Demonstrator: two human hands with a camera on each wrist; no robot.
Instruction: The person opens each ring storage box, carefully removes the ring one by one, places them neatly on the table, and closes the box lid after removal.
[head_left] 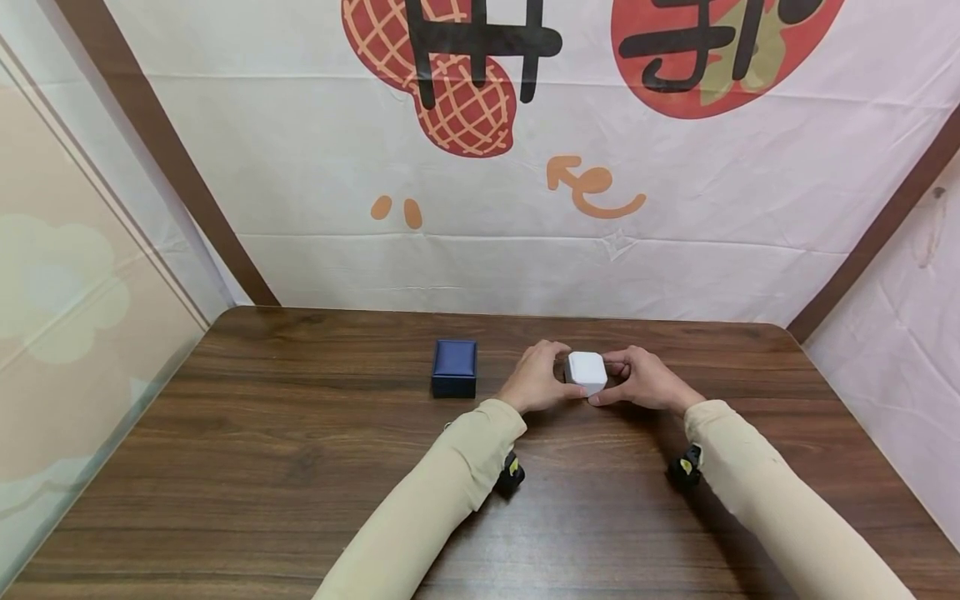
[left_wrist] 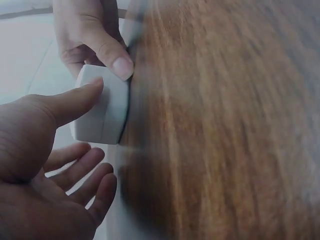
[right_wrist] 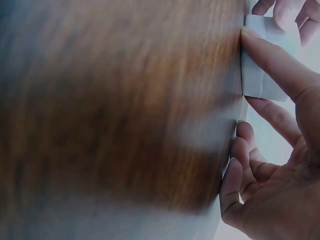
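So the white box (head_left: 586, 372) is sitting on the table (head_left: 262, 458), toward the back and a bit right of the middle, with a faint seam running round its side, and you've got both hands on it. Your left hand (head_left: 536, 379) has its thumb against the near side, fairly high up, and its index finger reaching round the far-left corner; the thumb and index are only as far apart as the box, and the other fingers are loosely bent and spread below. Your right hand (head_left: 648, 382) grips the other side, thumb low on the near face close to the tabletop, index along the right side, the remaining fingers curled down by the wood. To the left of your left hand, just a little apart from it, there's a blue box (head_left: 454, 367) with its lid down. Something small and shiny (head_left: 447, 426) pokes out by your left sleeve (head_left: 427, 500), too hidden to tell what. You've got a black gadget (head_left: 510, 477) under each wrist, and behind the table hangs a white sheet (head_left: 315, 167) with red and orange prints.
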